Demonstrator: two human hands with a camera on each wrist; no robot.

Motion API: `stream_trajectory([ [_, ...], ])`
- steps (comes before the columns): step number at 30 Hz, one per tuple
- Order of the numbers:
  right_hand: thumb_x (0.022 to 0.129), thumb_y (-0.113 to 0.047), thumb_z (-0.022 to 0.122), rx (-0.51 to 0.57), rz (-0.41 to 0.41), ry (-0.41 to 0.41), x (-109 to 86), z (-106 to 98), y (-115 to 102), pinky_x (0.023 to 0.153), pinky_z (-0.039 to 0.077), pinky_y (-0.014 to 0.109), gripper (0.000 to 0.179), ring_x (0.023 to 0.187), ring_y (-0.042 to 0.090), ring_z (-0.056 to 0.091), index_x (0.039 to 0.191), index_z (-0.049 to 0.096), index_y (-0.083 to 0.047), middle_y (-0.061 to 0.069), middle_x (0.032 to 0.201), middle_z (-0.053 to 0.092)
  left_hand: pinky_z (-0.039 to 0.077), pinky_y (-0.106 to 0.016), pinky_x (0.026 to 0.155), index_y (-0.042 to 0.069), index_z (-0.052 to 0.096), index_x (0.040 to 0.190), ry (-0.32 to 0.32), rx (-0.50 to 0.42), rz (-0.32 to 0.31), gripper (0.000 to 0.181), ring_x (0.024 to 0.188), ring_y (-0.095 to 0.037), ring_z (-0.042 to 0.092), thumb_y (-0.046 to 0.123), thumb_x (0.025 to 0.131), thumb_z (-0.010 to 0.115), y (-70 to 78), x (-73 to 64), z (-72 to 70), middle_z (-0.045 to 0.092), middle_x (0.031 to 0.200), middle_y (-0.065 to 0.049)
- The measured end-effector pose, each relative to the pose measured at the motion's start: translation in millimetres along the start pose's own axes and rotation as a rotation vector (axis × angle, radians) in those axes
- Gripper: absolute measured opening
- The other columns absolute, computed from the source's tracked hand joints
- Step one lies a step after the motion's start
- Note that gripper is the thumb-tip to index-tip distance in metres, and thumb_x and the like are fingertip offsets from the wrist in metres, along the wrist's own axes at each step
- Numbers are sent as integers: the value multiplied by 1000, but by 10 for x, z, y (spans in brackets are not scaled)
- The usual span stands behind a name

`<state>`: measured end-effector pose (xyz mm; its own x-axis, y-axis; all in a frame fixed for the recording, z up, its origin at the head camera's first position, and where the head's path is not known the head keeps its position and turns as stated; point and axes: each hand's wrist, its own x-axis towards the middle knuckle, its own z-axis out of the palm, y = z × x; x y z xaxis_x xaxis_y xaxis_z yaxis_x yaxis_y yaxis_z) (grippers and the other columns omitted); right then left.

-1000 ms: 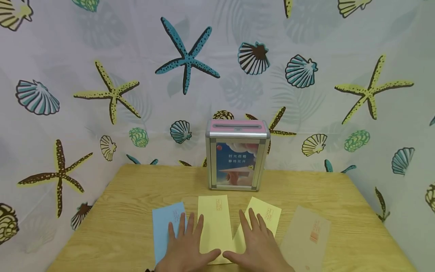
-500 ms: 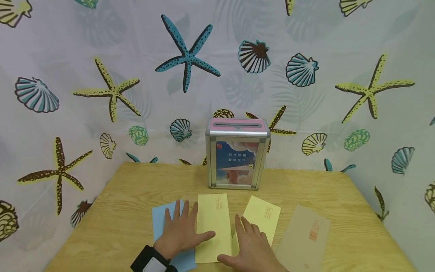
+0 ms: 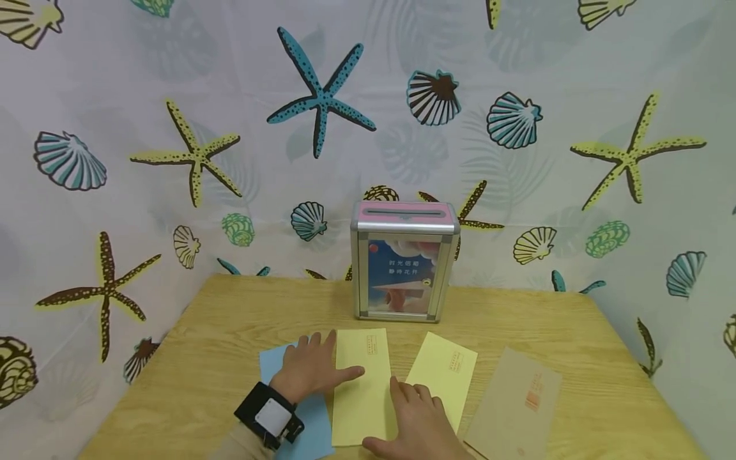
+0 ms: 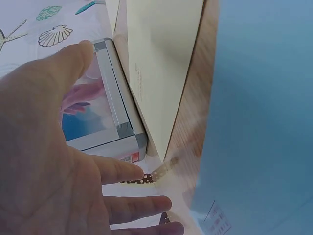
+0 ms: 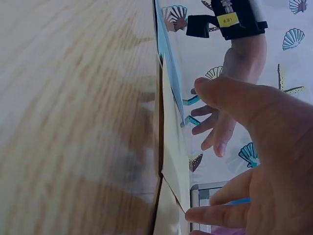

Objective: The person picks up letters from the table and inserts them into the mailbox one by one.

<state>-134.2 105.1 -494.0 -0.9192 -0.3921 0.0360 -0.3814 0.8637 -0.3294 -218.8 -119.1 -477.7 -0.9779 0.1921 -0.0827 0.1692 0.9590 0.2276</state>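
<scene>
My left hand (image 3: pixel 310 367) hovers over the blue envelope (image 3: pixel 313 418), fingers spread and thumb stretched over the middle yellow envelope (image 3: pixel 362 409). A gap shows between that hand and the paper in the right wrist view. Lower right of it, my right hand (image 3: pixel 422 425) holds nothing, its fingers loosely bent. It covers part of the second yellow envelope (image 3: pixel 445 364); in the right wrist view a fingertip lies close to a yellow envelope's edge (image 5: pixel 177 161), and contact is unclear. The brown envelope (image 3: pixel 517 402) lies to the right of that hand.
Behind the envelopes stands a silver-framed letter box (image 3: pixel 405 275) with a slot in its pink top. The wooden table (image 3: pixel 247 313) meets a patterned cloth (image 3: pixel 241 83) at the back and sides. A black wrist device (image 3: pixel 270 415) sits on my left wrist.
My left hand has moved up and forward, bringing the wrist device into view. My right hand has come down slightly, its fingers now more bent. The envelopes lie where they were.
</scene>
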Motion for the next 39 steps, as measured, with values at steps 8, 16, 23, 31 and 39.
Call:
stream_trajectory([
  [8,80,-65,65,1,18,12,20,18,26,84,45,58,81,111,39,50,125,60,1,16,124,58,44,-65,89,6,49,140,-12,20,24,101,118,-45,49,84,75,52,-45,179,-19,55,128,-24],
  [16,79,-50,71,33,46,70,43,64,44,73,48,52,54,92,31,52,100,72,0,10,106,60,52,-57,75,3,53,133,-13,62,67,88,99,-44,58,69,76,66,-93,343,-6,54,123,-26],
  [23,77,-42,76,80,40,97,46,67,51,75,49,53,50,93,31,52,100,71,1,11,106,59,53,-56,72,8,50,139,-68,83,90,93,92,-44,60,65,70,74,-151,443,-25,48,130,-28],
  [31,77,-41,78,108,19,97,39,89,76,78,50,55,53,94,31,52,102,69,4,14,108,59,52,-55,77,6,53,136,-129,18,148,85,93,-38,59,55,72,79,-128,498,-51,49,126,-26],
  [39,77,-43,77,85,23,104,37,99,91,73,50,51,53,95,33,53,103,70,2,13,109,59,54,-50,78,-2,54,129,-123,21,133,73,96,-36,60,45,79,78,-40,555,-50,52,124,-25],
])
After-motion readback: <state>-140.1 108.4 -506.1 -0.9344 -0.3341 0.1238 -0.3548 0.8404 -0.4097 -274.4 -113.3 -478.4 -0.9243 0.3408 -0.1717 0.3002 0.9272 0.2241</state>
